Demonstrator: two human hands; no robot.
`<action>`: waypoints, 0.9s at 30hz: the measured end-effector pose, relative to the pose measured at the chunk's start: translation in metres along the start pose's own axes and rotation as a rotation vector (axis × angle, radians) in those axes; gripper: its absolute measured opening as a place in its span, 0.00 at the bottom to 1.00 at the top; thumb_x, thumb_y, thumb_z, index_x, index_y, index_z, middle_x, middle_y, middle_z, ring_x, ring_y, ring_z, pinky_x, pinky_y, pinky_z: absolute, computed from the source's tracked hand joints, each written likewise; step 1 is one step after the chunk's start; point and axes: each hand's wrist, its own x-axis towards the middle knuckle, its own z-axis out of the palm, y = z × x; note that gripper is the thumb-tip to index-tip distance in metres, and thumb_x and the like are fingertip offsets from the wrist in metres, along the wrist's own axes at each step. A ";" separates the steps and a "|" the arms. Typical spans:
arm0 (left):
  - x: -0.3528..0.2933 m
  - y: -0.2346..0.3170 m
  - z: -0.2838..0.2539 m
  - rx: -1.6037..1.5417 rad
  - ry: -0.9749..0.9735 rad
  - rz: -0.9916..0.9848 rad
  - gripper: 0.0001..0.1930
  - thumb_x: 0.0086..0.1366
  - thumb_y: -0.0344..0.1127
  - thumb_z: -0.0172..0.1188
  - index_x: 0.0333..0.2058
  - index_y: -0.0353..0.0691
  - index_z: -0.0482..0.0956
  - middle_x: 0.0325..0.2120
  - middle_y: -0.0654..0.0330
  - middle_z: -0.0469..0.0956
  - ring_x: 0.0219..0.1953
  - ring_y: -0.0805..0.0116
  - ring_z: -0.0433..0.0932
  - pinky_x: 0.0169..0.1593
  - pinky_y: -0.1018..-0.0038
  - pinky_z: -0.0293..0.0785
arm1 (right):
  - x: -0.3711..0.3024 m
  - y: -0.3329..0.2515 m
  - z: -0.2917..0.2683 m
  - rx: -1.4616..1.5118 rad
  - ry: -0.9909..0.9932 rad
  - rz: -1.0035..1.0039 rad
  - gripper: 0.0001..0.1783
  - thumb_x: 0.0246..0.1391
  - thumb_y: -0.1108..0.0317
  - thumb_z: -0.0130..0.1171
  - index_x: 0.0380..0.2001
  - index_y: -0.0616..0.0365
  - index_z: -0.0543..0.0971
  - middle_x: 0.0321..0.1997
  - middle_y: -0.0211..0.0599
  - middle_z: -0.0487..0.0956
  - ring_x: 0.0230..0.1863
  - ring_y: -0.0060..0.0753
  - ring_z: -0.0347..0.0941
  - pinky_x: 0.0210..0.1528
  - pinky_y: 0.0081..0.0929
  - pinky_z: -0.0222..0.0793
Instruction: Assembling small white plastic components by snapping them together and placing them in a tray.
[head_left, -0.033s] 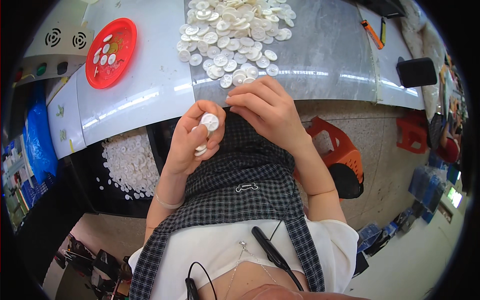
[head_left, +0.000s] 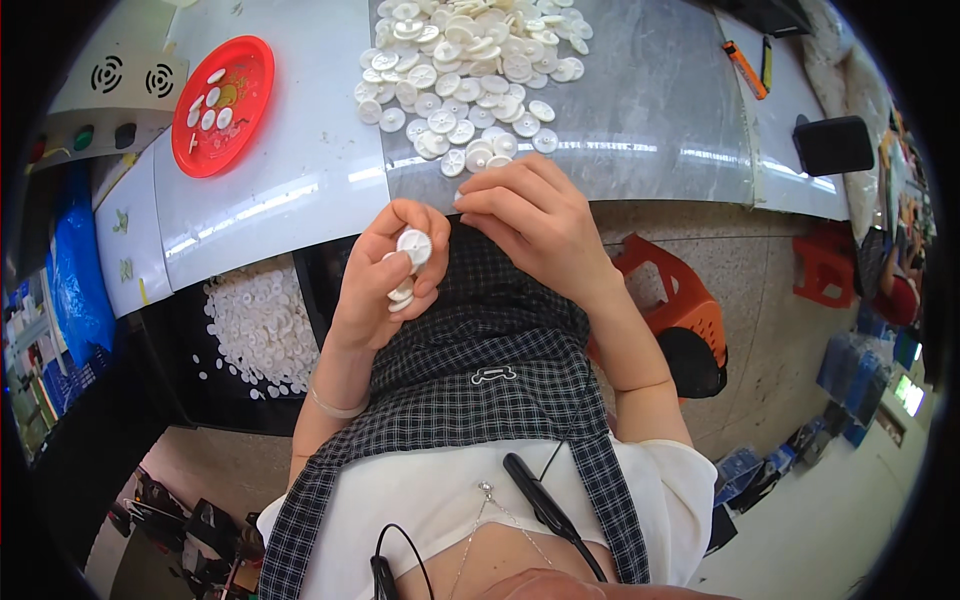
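Observation:
Several round white plastic discs are stacked in my left hand (head_left: 362, 290), its fingers curled round them. The topmost white disc (head_left: 414, 245), with raised spokes on its face, tilts up between thumb and fingers; the lower ones show only at their edges. Beside it, at the near edge of the table, my right hand (head_left: 540, 215) pinches a small white piece (head_left: 458, 197), mostly hidden by the fingertips. Just beyond both hands spreads a heap of similar white discs (head_left: 480, 88) on the grey tabletop (head_left: 640, 110).
A red plate (head_left: 262, 75) with a few white pieces lies at the far left, next to a beige machine (head_left: 130, 70). Below the table's left part, a black bin (head_left: 240, 408) holds many small white parts. An orange cutter (head_left: 745, 68) and a black phone-like object (head_left: 833, 145) lie right.
The top disc in my left hand has shifted very slightly left and turned a little. My right hand is almost unmoved.

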 end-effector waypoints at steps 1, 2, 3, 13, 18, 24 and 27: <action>0.001 0.001 0.000 -0.086 -0.056 0.014 0.08 0.64 0.29 0.52 0.41 0.36 0.67 0.33 0.58 0.67 0.21 0.83 0.63 0.15 0.89 0.57 | -0.001 0.001 0.000 -0.002 0.008 -0.008 0.16 0.38 0.73 0.70 0.35 0.53 0.81 0.38 0.28 0.81 0.38 0.33 0.75 0.38 0.26 0.70; 0.001 0.002 -0.001 -0.172 -0.111 0.030 0.07 0.63 0.27 0.50 0.39 0.36 0.66 0.36 0.56 0.66 0.22 0.82 0.65 0.15 0.89 0.58 | 0.000 0.001 -0.001 -0.003 0.015 -0.016 0.16 0.38 0.73 0.70 0.35 0.53 0.81 0.38 0.28 0.81 0.38 0.33 0.76 0.38 0.26 0.70; 0.001 0.002 -0.002 -0.172 -0.111 0.032 0.07 0.63 0.27 0.50 0.39 0.36 0.66 0.36 0.56 0.66 0.22 0.82 0.65 0.15 0.89 0.58 | 0.001 0.000 -0.002 -0.002 0.015 -0.018 0.16 0.38 0.73 0.70 0.35 0.53 0.81 0.38 0.28 0.81 0.38 0.33 0.76 0.38 0.26 0.70; 0.004 -0.013 0.015 0.558 0.106 0.294 0.20 0.55 0.23 0.68 0.45 0.38 0.72 0.33 0.67 0.73 0.31 0.85 0.69 0.34 0.86 0.66 | 0.001 -0.028 -0.013 0.553 0.081 0.420 0.15 0.50 0.75 0.67 0.40 0.58 0.73 0.29 0.29 0.83 0.30 0.13 0.73 0.31 0.12 0.61; 0.005 -0.012 0.012 0.678 0.097 0.316 0.17 0.54 0.25 0.70 0.42 0.36 0.76 0.32 0.68 0.73 0.30 0.85 0.69 0.34 0.87 0.66 | 0.000 -0.027 -0.014 0.612 0.061 0.549 0.15 0.52 0.75 0.66 0.40 0.59 0.72 0.28 0.31 0.83 0.27 0.10 0.71 0.29 0.11 0.61; -0.001 -0.009 0.011 0.553 0.156 0.194 0.17 0.55 0.27 0.70 0.42 0.35 0.76 0.30 0.69 0.73 0.29 0.86 0.68 0.33 0.88 0.65 | 0.005 -0.006 -0.008 -0.044 0.202 0.249 0.13 0.46 0.76 0.67 0.37 0.58 0.77 0.36 0.33 0.81 0.33 0.24 0.76 0.32 0.20 0.69; -0.001 -0.009 0.008 0.493 0.152 0.178 0.19 0.54 0.28 0.71 0.43 0.35 0.75 0.30 0.69 0.73 0.28 0.87 0.67 0.29 0.89 0.63 | 0.004 0.001 -0.004 -0.140 0.218 0.178 0.12 0.44 0.76 0.68 0.34 0.56 0.79 0.38 0.33 0.79 0.37 0.30 0.76 0.35 0.24 0.71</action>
